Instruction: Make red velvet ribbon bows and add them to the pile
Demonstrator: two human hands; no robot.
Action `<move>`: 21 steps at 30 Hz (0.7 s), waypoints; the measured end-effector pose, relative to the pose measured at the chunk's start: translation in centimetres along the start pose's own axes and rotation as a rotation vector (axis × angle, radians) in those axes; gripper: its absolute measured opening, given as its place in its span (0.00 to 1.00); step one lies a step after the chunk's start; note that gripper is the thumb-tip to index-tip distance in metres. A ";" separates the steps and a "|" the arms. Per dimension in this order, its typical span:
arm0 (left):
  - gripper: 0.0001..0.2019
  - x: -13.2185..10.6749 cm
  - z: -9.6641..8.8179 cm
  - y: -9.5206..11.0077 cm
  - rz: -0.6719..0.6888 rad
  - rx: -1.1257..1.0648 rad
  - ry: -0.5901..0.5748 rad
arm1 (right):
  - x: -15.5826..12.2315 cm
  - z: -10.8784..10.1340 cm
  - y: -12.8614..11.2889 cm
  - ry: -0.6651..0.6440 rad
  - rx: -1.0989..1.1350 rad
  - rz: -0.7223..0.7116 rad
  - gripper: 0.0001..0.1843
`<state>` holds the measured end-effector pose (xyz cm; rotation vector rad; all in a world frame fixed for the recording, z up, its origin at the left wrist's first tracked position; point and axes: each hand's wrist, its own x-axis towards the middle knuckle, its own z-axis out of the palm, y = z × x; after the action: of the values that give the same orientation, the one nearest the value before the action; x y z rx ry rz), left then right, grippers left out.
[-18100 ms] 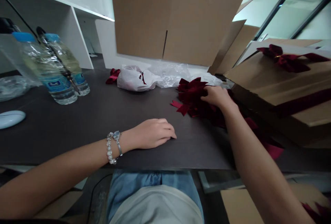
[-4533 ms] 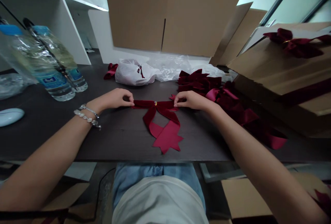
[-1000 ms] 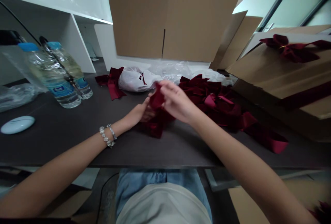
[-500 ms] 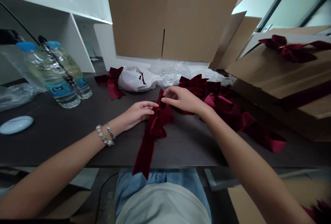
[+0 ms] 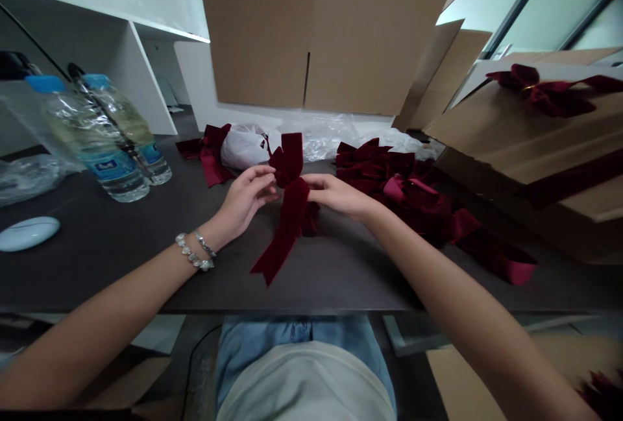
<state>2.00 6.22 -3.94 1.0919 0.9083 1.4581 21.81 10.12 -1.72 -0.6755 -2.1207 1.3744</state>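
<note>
Between my hands a dark red velvet bow (image 5: pixel 293 204) is raised over the dark desk, one loop standing up and a long notched tail hanging toward me. My right hand (image 5: pixel 335 194) grips it from the right, its fingers closed near the knot. On the left side, my left hand (image 5: pixel 250 197) has curled fingers with the tips at the edge of a loop. Part of the bow's knot is hidden by folds. To the right lies a pile of similar dark red bows (image 5: pixel 377 158), with a loose ribbon end (image 5: pixel 518 265) curling toward the desk's front.
Another red bow (image 5: pixel 214 152) lies beside a white plastic bag (image 5: pixel 243 146) at the back. Two water bottles (image 5: pixel 114 168) and a white mouse (image 5: pixel 30 233) are on the left. A cardboard box (image 5: pixel 540 142) with a bow stands at the right; a cardboard panel (image 5: pixel 311 32) rises behind.
The bow has been lifted and turned, so its loop now stands upright and its tail has drawn back from the desk edge. My right hand moved lower; my left hand rose slightly.
</note>
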 end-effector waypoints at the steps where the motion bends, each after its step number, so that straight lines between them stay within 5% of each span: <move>1: 0.10 0.1 -0.1 0.0 0.006 0.006 0.038 | -0.1 -0.1 -0.1 -0.030 0.034 -0.003 0.14; 5: 0.19 0.4 -0.3 -0.5 -0.155 -0.030 -0.012 | -0.3 0.1 -0.4 -0.112 0.177 0.007 0.15; 9: 0.33 0.3 0.0 -1.0 -0.205 -0.118 -0.201 | 0.2 0.7 -0.1 0.058 0.269 -0.006 0.14; 14: 0.22 -0.2 0.4 -1.0 -0.151 -0.079 -0.226 | 0.7 0.8 0.4 0.212 0.187 -0.079 0.10; 21: 0.18 -0.4 0.5 -0.9 -0.107 -0.016 -0.122 | 1.1 1.0 0.7 0.197 0.154 -0.108 0.06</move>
<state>2.80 5.94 -4.67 1.0911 0.8543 1.2947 20.45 10.44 -2.51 -0.5988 -1.8498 1.3384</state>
